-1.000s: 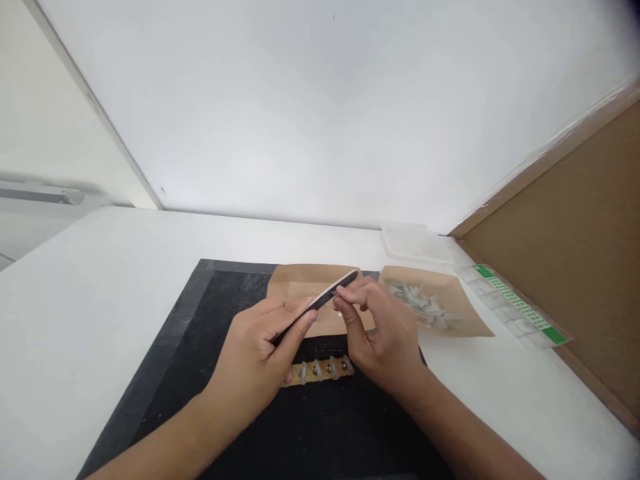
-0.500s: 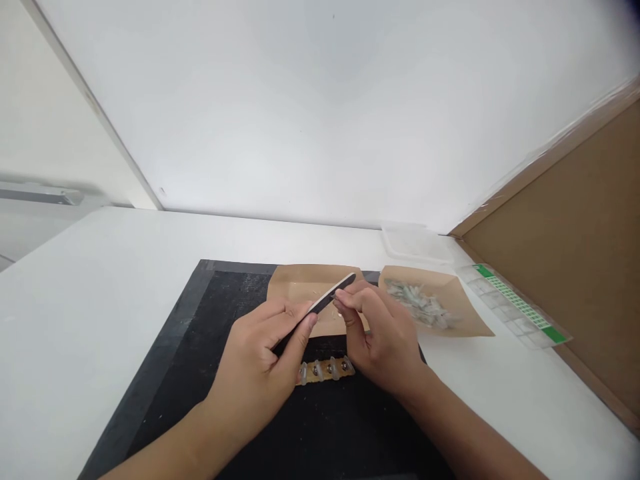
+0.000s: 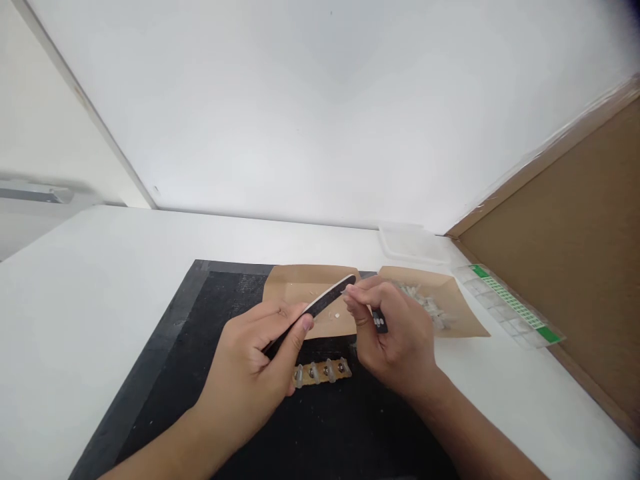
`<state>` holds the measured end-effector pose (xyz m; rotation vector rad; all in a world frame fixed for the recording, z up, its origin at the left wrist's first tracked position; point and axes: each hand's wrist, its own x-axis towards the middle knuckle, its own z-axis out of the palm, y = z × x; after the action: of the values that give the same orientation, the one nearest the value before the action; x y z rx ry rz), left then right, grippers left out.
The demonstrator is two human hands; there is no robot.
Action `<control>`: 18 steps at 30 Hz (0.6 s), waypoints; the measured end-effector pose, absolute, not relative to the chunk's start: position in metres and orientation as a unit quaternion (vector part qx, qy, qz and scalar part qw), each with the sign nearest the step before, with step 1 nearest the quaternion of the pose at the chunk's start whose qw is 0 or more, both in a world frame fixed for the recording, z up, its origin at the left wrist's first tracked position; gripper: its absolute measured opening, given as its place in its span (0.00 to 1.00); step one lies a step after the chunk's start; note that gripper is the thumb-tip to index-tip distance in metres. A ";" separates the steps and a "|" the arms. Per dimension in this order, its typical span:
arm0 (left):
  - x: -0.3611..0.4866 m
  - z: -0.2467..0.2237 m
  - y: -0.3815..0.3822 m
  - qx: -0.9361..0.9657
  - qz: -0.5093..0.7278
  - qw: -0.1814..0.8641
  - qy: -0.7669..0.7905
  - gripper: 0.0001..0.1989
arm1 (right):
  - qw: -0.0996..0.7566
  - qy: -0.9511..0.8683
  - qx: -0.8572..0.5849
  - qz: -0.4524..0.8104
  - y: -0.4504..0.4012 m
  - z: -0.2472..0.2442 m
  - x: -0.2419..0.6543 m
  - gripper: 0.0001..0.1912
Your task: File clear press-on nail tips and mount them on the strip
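Here, the left hand (image 3: 257, 343) is closed around the lower part of a slim black file (image 3: 330, 298) with a pale edge, thumb on one side and fingers on the other. The file slants up and away from that hand, its rounded free end reaching toward the fingertips of the right hand (image 3: 395, 330). The right hand is nearly shut, thumb and forefinger pinched on a tiny clear piece (image 3: 344, 292), mostly hidden by the fingers; its exposed tip is at the file's dark face, though whether the two touch I cannot tell. So the file lies between the hands, above a brown paper tray (image 3: 290, 283) with small pale bits in it. Nearer the wearer, a yellowish strip (image 3: 320, 373) bearing clear pieces and round metallic dots lies on the black mat (image 3: 300, 433), its left end hidden by the left hand. Beyond the right hand, a second paper tray (image 3: 463, 307) holds a pile of translucent pieces (image 3: 433, 310), partly covered by that hand. Farther right, a clear compartmented case (image 3: 510, 303) with a green-and-white band rests on the white table (image 3: 125, 253).
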<state>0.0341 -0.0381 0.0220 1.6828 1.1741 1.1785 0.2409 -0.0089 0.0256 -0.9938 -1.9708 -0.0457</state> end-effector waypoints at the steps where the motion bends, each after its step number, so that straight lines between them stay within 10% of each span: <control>1: 0.034 0.021 -0.038 0.654 0.461 0.383 0.461 0.12 | 0.448 -0.798 -0.401 -0.027 -0.009 0.024 0.240 0.10; 18: 0.034 0.016 -0.036 0.646 0.454 0.358 0.498 0.15 | 0.414 -0.812 -0.409 -0.025 -0.001 0.012 0.220 0.10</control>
<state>0.0342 -0.0363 0.0165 1.6681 1.2859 1.1714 0.2204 -0.0006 0.0124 -1.0290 -2.0415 -0.0616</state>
